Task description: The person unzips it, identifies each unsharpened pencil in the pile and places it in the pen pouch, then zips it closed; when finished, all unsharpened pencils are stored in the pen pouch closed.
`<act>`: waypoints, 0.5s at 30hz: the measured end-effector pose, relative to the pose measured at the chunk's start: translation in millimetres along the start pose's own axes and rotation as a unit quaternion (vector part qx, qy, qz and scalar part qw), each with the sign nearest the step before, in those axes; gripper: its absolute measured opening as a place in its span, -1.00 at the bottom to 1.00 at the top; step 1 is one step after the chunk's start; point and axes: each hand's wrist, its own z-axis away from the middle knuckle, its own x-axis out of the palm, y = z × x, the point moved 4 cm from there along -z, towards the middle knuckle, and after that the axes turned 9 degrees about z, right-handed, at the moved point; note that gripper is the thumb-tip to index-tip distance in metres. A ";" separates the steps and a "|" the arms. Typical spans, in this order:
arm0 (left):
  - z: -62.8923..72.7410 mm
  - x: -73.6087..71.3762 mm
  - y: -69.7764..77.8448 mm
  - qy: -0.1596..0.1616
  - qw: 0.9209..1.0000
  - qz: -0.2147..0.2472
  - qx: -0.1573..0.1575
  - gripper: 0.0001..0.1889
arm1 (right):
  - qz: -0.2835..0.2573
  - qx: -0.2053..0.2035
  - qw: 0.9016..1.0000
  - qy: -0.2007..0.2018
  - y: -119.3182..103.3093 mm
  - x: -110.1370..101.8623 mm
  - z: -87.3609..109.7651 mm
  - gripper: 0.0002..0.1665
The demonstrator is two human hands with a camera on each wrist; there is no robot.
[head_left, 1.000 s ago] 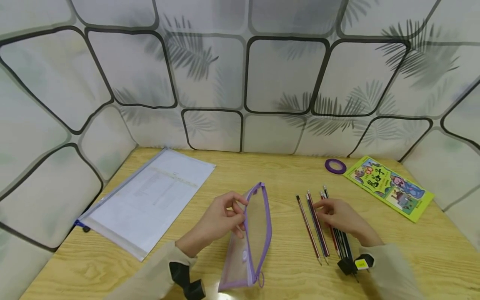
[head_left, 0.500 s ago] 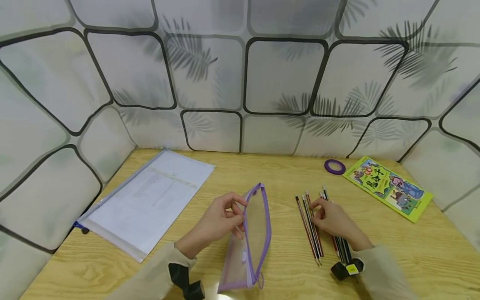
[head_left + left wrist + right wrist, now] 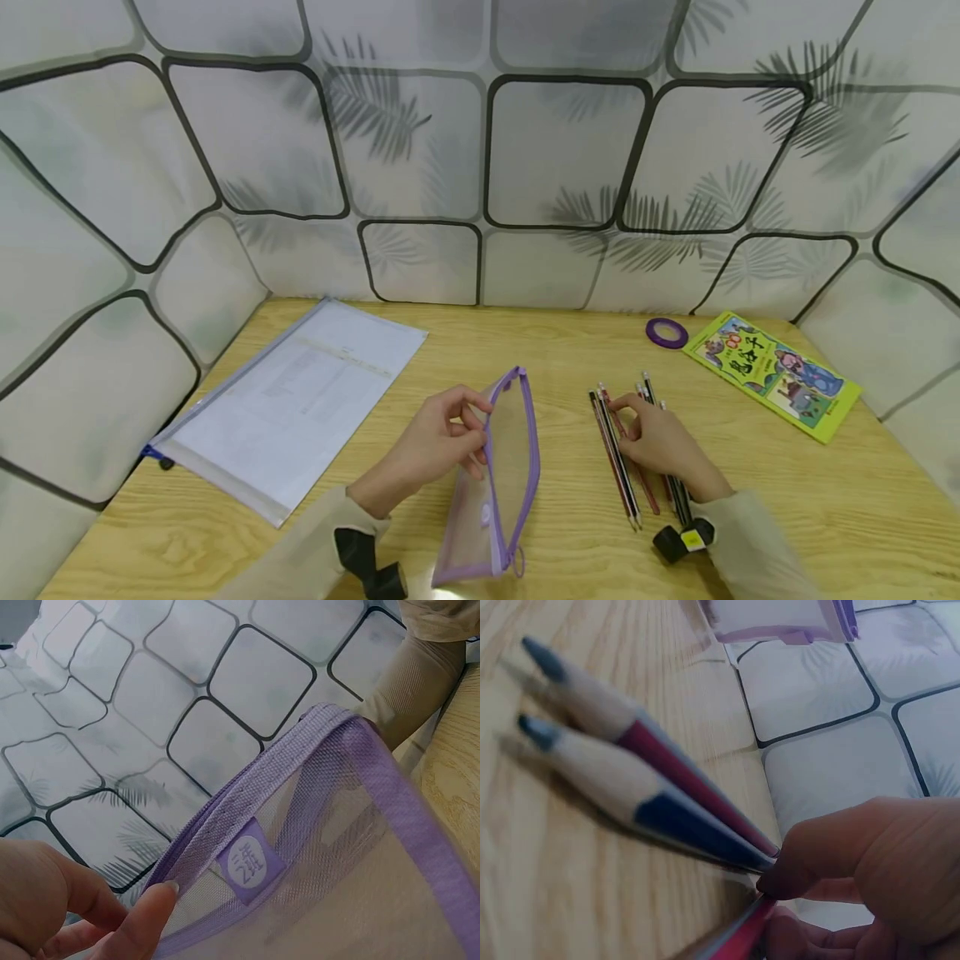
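My left hand [image 3: 435, 437] pinches the zipped edge of a purple-trimmed mesh pencil pouch [image 3: 468, 537], whose mouth gapes open. In the left wrist view, thumb and fingertips grip the pouch's edge [image 3: 225, 817] beside a label with writing. Over the pencils, my right hand [image 3: 663, 442] has its thumb and fingers on a red pencil [image 3: 739, 934]. Just left of it, a dark pencil [image 3: 618, 471] lies close against another on the table. The right wrist view shows the sharpened tips of a red pencil [image 3: 682, 769] and a dark blue pencil [image 3: 690, 825]. More pencils lie partly hidden under the right hand.
A clear document sleeve with papers [image 3: 300, 400] lies on the left of the wooden table [image 3: 555, 542]. At the back right are a purple tape roll [image 3: 667, 333] and a green picture book [image 3: 776, 375]. A patterned fabric wall encloses the back and sides.
My right hand has shifted left, sliding pencils closer to the leftmost one; the red pencil has come away slightly at its tip end. The left hand and pouch have stayed put.
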 end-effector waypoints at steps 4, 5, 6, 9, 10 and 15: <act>0.9 0.4 0.2 0.000 1.000 0.002 0.000 -0.70 | -0.019 0.013 1.000 -0.006 0.6 -0.3 -0.1 -0.43; 1.0 0.7 0.0 0.000 1.000 0.003 0.000 -0.70 | -0.028 0.018 0.999 -0.008 1.7 -0.6 0.0 -0.42; 1.0 1.0 -0.4 -0.002 1.000 0.002 -0.001 -0.70 | -0.037 0.023 0.999 -0.009 3.0 -0.9 0.2 -0.43; 0.5 1.8 -1.3 -0.003 1.000 0.002 -0.002 -0.70 | -0.059 0.033 0.998 -0.009 5.8 -2.6 0.6 -0.48; 0.2 1.9 -1.7 -0.003 1.000 0.003 -0.002 -0.70 | -0.061 0.033 0.998 -0.007 6.0 -3.5 0.6 -0.50; -0.3 2.1 -1.5 -0.003 1.000 0.005 0.001 -0.70 | -0.070 0.010 0.997 -0.007 1.7 -9.4 -0.1 -0.49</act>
